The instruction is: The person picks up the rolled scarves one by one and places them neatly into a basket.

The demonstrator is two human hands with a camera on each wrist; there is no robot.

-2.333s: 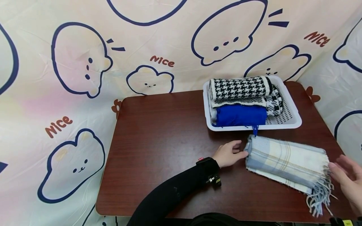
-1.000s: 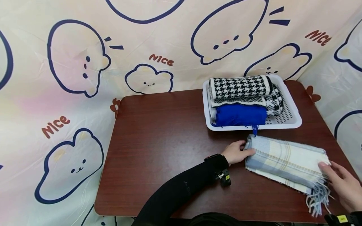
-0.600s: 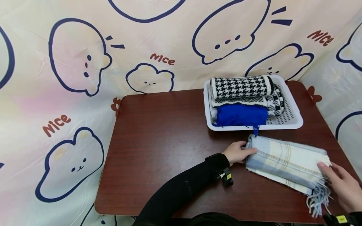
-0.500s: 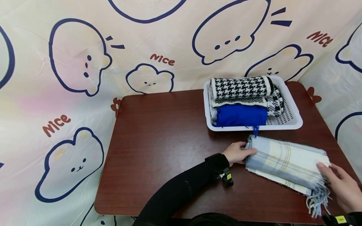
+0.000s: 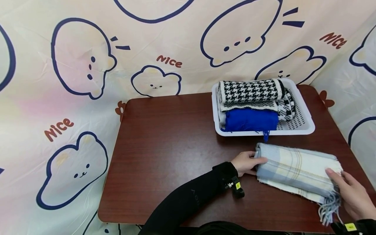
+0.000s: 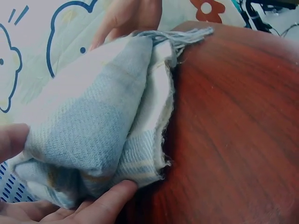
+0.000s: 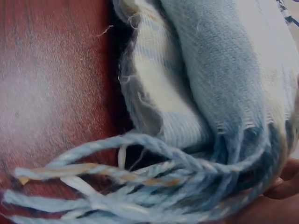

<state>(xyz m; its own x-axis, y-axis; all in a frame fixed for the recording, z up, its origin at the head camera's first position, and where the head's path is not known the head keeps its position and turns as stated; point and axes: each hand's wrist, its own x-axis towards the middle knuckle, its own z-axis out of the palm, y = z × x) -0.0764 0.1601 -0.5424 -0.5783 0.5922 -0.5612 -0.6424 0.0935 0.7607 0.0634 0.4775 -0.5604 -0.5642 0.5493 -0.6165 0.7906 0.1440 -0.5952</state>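
A folded light-blue and cream plaid scarf (image 5: 296,168) lies at the right of the table, its twisted fringe (image 5: 330,209) hanging off the near right end. My left hand (image 5: 246,163) grips the scarf's left end, thumb on top and fingers underneath, as the left wrist view also shows. At the opposite end my right hand (image 5: 353,195) holds the scarf with the thumb on its upper face; the other fingers are mostly hidden behind the cloth. In the right wrist view the fringe (image 7: 154,182) trails over the tabletop beside part of that hand.
Behind the scarf stands a white perforated basket (image 5: 306,125). Inside it are a rolled black-and-white houndstooth scarf (image 5: 249,91) and a folded blue scarf (image 5: 251,119), whose tassel (image 5: 266,135) hangs over the front rim. Dark brown table (image 5: 164,156) spreads to the left; a printed curtain backs it.
Both hands have closed in on the scarf's ends and taken hold of it. Since half a second ago, the scarf's left end has shifted slightly toward me, away from the basket.
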